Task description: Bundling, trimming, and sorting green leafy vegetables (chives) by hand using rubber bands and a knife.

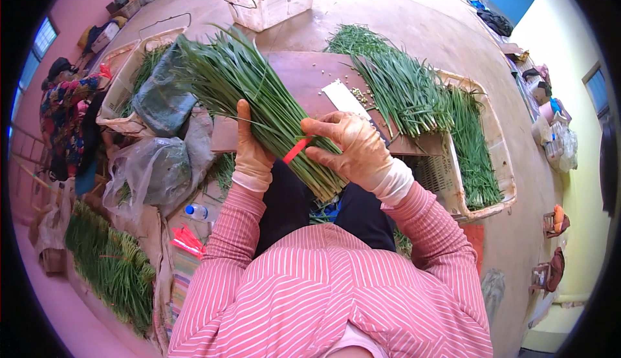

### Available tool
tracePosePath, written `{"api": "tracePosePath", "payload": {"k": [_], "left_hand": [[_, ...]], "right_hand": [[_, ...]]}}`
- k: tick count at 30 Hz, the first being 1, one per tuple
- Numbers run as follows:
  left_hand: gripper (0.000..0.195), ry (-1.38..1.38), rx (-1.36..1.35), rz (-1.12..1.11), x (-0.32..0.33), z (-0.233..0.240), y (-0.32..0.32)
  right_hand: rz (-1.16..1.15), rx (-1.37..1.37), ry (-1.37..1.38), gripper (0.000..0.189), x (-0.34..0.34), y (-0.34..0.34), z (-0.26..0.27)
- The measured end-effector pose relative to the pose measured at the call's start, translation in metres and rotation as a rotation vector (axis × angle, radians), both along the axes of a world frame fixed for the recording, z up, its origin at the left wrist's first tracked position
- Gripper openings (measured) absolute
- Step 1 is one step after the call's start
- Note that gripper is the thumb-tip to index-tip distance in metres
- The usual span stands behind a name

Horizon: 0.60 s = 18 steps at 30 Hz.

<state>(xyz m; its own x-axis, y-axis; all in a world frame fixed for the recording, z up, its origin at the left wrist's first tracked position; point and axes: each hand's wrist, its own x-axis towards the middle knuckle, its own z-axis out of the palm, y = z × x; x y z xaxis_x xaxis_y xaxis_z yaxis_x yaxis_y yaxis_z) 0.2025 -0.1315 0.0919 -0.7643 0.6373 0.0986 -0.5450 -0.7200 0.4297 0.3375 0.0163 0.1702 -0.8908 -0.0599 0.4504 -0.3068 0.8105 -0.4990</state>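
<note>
A bundle of long green garlic chives (257, 96), with a red band (297, 150) around its lower stalks, is held tilted above my lap. My left hand (252, 144), in a thin stained glove, grips the bundle from its left side, thumb up along the leaves. My right hand (351, 152), gloved too, has its thumb and fingers on the stalks beside the red band. Behind the bundle stands a low brown board table (301, 67) bearing a loose heap of chives (402, 86), a white strip (345, 98) and small cut bits (360, 96).
A plastic crate of chives (507, 173) stands at the right, another crate (114, 101) at the left, a third crate (274, 6) farther back. At left lie plastic bags (160, 173), a bottle (196, 211), red strips (188, 241) and more chives (111, 266). Another person (73, 110) is at far left.
</note>
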Motion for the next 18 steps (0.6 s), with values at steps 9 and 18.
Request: {"api": "tracePosePath", "payload": {"k": [9,18], "left_hand": [[0.068,-0.076,0.029,-0.122,-0.027,-0.032,0.025],[0.093,-0.098,0.163,-0.211,-0.037,-0.057,0.062]], "right_hand": [[-0.171,-0.595,-0.179,0.014,-0.002,0.022,-0.01],[-0.619,-0.285,-0.151,0.041,0.042,0.071,-0.031]]}}
